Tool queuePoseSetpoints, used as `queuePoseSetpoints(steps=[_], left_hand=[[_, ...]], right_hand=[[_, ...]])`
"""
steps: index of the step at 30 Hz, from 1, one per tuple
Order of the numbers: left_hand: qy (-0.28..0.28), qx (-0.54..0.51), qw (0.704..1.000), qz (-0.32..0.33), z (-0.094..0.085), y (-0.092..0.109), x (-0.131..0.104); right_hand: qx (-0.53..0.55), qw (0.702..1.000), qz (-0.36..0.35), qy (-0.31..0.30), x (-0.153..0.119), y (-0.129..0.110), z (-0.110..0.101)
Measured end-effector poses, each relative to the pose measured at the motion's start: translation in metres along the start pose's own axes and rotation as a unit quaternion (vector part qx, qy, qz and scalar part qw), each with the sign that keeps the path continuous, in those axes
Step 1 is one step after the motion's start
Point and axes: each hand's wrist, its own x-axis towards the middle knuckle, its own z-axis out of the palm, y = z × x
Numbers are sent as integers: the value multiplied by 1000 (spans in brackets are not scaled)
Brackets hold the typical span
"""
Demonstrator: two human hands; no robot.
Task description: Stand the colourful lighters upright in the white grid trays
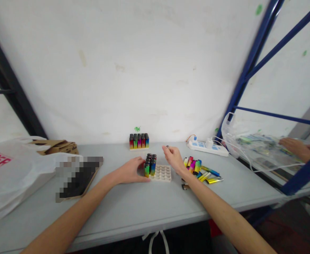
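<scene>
Two bare forearms (91, 199) cross the front edge of the table (149, 208). Fingers of the left hand (131, 171) are spread and curved about the left end of a pale tray (163, 173); the right hand's (173, 159) are closed around something with a small dark tip (167, 146), its body hidden. Open surface separates tray from front edge, and more lies toward the wall (165, 88). Upright lighters (152, 168) fill the tray's left side, black-topped and glossy, the nearest two fading green to yellow and blue to yellow; sockets show at right. Two of these stand in the front row; five front another block of lighters (139, 141) near the wall. One loose pile (198, 166) lies right, overlapping too much to count, before one power strip (219, 150).
</scene>
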Motion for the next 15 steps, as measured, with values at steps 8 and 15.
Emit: queuePoseSetpoints(steps=[8, 15], left_hand=[[0, 8, 1000, -3, -1, 3, 0], [1, 9, 1000, -8, -1, 2, 0]], right_hand=[[-73, 997, -36, 21, -5, -1, 3], [-66, 997, -40, 13, -7, -3, 2]])
